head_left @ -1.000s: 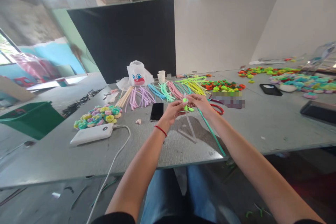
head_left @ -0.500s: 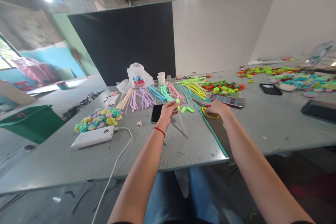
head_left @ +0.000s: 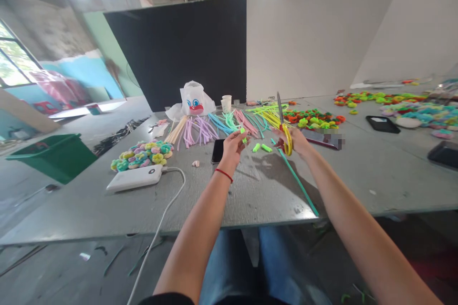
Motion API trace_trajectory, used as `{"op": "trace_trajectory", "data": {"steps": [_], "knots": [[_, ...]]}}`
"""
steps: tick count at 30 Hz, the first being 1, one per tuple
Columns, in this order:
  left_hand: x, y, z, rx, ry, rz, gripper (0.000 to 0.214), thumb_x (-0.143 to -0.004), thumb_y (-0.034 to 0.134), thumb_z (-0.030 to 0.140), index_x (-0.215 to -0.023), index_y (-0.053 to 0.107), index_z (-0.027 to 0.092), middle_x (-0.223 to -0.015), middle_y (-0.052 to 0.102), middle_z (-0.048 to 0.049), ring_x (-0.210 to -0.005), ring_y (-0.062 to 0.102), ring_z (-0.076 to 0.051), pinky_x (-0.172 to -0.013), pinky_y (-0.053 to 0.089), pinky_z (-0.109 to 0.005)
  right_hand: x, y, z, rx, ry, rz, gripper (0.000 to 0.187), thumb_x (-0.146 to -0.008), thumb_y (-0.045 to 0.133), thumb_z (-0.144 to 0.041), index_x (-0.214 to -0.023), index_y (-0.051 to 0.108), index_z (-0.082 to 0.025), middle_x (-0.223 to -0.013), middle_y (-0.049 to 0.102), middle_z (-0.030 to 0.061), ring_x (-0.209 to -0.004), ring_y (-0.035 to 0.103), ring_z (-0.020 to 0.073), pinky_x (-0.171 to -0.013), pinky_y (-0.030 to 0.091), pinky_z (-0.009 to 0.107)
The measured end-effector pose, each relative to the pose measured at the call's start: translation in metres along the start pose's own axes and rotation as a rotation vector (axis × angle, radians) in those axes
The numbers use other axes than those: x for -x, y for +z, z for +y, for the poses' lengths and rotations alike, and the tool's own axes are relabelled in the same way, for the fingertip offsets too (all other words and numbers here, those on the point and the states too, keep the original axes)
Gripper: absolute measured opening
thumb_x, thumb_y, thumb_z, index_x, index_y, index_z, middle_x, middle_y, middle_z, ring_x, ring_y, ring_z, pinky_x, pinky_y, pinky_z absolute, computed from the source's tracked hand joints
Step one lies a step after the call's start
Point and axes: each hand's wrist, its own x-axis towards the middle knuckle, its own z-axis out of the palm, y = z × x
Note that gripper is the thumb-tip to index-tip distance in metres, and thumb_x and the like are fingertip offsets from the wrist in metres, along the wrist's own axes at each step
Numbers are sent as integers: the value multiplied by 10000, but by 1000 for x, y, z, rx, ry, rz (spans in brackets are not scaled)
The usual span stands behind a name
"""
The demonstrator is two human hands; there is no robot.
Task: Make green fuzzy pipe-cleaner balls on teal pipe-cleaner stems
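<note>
My right hand (head_left: 293, 142) grips a pair of yellow-handled scissors (head_left: 286, 139) with the steel blades (head_left: 280, 107) pointing up and away from me. My left hand (head_left: 233, 148) pinches a short neon green pipe cleaner piece (head_left: 243, 136) at its fingertips. Two more cut green pieces (head_left: 261, 147) lie on the table between my hands. A long teal pipe cleaner (head_left: 296, 177) lies just below my right hand, running toward the table's near edge.
Bundles of pastel pipe cleaners (head_left: 214, 126) and pom-pom heaps (head_left: 140, 156) cover the grey table (head_left: 250, 195). A black phone (head_left: 217, 151) sits left of my left hand, and a second phone (head_left: 321, 139) right of my right. A white power bank (head_left: 135, 177) trails a cable over the edge.
My right hand has lifted the yellow-handled scissors off the table and turned the blades upward. My left hand has risen slightly, still pinching the green piece. The view has shifted slightly.
</note>
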Motion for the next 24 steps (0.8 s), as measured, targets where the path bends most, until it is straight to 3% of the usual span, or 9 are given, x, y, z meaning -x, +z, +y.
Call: {"op": "trace_trajectory", "data": {"steps": [4, 8, 12, 19, 24], "knots": [[0, 3, 3, -7, 132, 146, 127, -666, 722, 116, -727, 614, 138, -613, 612, 34, -548, 608, -75, -606, 479, -207, 15, 12, -21, -128, -219, -21, 506, -728, 555, -711, -743, 530, -206, -632, 576, 13, -563, 556, 172, -508, 370, 264], [0, 4, 2, -78, 344, 258, 106, -669, 730, 147, -737, 649, 140, -654, 631, 23, -539, 600, -82, -559, 467, -206, 32, 17, -42, 173, -253, 147, 488, -761, 516, -699, -775, 521, -211, -661, 582, 30, -606, 551, 198, -513, 271, 272], [2, 6, 1, -13, 484, 298, 129, -673, 738, 162, -796, 698, 153, -699, 666, 7, -619, 627, -107, -640, 505, -242, 42, 22, -50, 267, -322, 260, 502, -775, 513, -688, -877, 563, -199, -733, 627, 60, -643, 575, 218, -531, 240, 280], [15, 20, 1, 118, 379, 236, 117, -789, 626, 125, -814, 729, 172, -762, 703, 4, -679, 625, -78, -731, 489, -219, 40, 27, -44, 347, -341, 374, 457, -799, 527, -593, -987, 585, -180, -838, 672, 77, -700, 588, 226, -547, 226, 285], [21, 24, 7, 220, 317, 90, 205, -714, 650, 18, -811, 736, 176, -815, 723, -7, -791, 649, -94, -829, 464, -221, 33, 26, -38, 391, -300, 485, 406, -749, 573, -527, -945, 588, -172, -862, 681, 66, -708, 587, 221, -543, 216, 279]]}}
